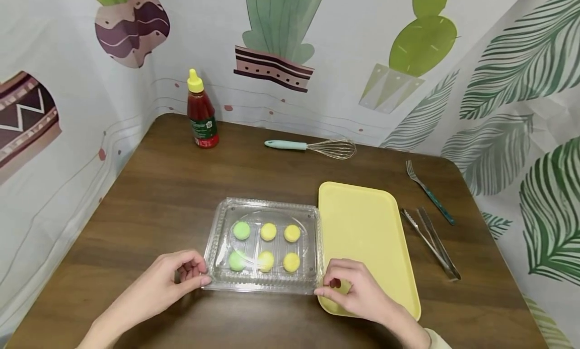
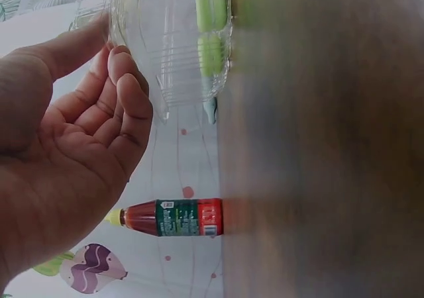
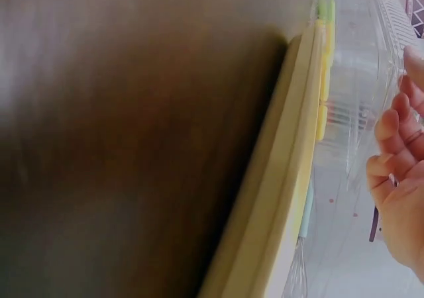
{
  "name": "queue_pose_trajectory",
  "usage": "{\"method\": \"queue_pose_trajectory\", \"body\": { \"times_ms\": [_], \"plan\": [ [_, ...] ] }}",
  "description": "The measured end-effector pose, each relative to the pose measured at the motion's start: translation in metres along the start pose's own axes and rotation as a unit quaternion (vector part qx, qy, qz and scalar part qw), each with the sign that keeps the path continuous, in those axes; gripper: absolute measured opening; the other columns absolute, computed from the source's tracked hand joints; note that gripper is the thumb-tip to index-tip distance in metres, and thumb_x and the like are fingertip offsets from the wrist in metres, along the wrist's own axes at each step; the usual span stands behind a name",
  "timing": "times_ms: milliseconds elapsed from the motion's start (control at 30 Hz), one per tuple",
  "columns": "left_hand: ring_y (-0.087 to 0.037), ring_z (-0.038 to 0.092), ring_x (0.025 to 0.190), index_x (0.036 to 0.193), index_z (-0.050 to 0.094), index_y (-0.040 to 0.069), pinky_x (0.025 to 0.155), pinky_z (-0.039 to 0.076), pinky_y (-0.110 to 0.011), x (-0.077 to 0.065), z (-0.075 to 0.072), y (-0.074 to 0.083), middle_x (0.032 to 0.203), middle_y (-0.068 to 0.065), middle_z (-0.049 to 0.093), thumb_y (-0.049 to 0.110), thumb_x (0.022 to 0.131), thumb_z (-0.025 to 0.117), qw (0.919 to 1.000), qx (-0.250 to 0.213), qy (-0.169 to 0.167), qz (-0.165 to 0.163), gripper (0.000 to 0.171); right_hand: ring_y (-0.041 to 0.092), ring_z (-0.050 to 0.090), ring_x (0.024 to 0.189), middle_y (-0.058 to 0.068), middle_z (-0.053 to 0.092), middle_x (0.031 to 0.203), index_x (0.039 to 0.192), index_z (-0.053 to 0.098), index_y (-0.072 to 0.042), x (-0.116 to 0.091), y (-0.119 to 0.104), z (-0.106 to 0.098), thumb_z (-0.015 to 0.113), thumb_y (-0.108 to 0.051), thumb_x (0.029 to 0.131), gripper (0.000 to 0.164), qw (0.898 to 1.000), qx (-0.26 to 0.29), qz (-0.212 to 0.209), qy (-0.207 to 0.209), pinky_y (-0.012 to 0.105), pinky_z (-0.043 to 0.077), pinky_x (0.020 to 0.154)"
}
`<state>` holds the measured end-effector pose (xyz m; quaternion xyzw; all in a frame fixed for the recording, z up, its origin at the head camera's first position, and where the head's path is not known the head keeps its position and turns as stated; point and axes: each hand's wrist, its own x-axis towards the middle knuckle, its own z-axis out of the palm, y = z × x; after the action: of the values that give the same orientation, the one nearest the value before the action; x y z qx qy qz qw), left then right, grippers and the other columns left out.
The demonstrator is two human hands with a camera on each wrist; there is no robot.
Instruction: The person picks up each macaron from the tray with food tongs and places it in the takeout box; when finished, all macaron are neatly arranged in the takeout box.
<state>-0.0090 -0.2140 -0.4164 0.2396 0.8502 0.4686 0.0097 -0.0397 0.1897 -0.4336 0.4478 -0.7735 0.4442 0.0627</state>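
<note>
A clear plastic container [image 1: 265, 284] with its lid over it lies in the middle of the table, partly lapping the yellow tray's left edge in the head view. Inside are two green macarons [image 1: 242, 230] and several yellow macarons [image 1: 292, 233] in two rows. At the near left corner, my left hand [image 1: 169, 278] pinches the lid's rim between thumb and fingers. My right hand [image 1: 353, 288] pinches the near right corner, over the yellow tray [image 1: 371, 238]. In the left wrist view, the lid's edge [image 2: 119, 10] meets the thumb and fingertips.
Along the back stand a red sauce bottle [image 1: 204, 117] with a yellow cap and, lying flat, a whisk [image 1: 312, 146]. To the tray's right lie metal tongs [image 1: 432, 243] and a fork [image 1: 428, 190]. A patterned cloth [image 1: 340, 87] hangs behind the wooden table [image 1: 172, 188].
</note>
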Motion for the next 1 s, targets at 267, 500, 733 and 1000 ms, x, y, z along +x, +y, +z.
{"method": "queue_pose_trajectory", "body": {
  "times_ms": [267,500,733,1000],
  "plan": [
    [-0.007,0.052,0.066,0.091,0.057,0.022,0.055,0.044,-0.023,-0.003,0.002,0.001,0.075,0.011,0.054,0.015,0.088,0.078,0.9977,-0.033,0.008,-0.058,0.022,0.008,0.043,0.054,-0.004,0.05,0.065,0.078,0.052,-0.014,0.002,-0.011,0.001,0.085,-0.004,0.076,0.035,0.985,0.049,0.164,0.016,0.023,0.037,0.045],
    [-0.012,0.054,0.067,0.096,0.053,0.006,0.057,0.048,-0.027,-0.006,-0.001,-0.004,0.081,-0.005,0.055,0.024,0.092,0.074,0.9741,-0.124,-0.046,-0.184,0.027,0.004,0.049,0.06,-0.003,0.053,0.073,0.091,0.057,-0.005,0.0,-0.012,-0.003,0.083,-0.017,0.083,0.03,0.933,0.128,0.335,-0.029,0.02,0.042,0.053],
    [-0.013,0.054,0.06,0.092,0.056,-0.004,0.052,0.047,-0.029,-0.003,0.0,-0.013,0.073,-0.007,0.059,0.014,0.104,0.052,0.9506,-0.225,-0.145,-0.157,0.022,0.006,0.046,0.049,-0.001,0.053,0.064,0.084,0.051,0.012,0.003,-0.014,-0.007,0.069,-0.014,0.094,0.033,0.864,0.285,0.404,-0.096,0.017,0.036,0.045],
    [-0.006,0.052,0.059,0.091,0.055,-0.009,0.051,0.047,-0.025,-0.004,0.002,-0.013,0.07,-0.012,0.058,0.011,0.105,0.047,0.9318,-0.288,-0.167,-0.145,0.026,0.008,0.061,0.058,0.003,0.064,0.069,0.087,0.049,0.024,0.002,-0.011,-0.004,0.065,-0.01,0.096,0.039,0.827,0.379,0.403,-0.102,0.02,0.051,0.055]
  ]
}}
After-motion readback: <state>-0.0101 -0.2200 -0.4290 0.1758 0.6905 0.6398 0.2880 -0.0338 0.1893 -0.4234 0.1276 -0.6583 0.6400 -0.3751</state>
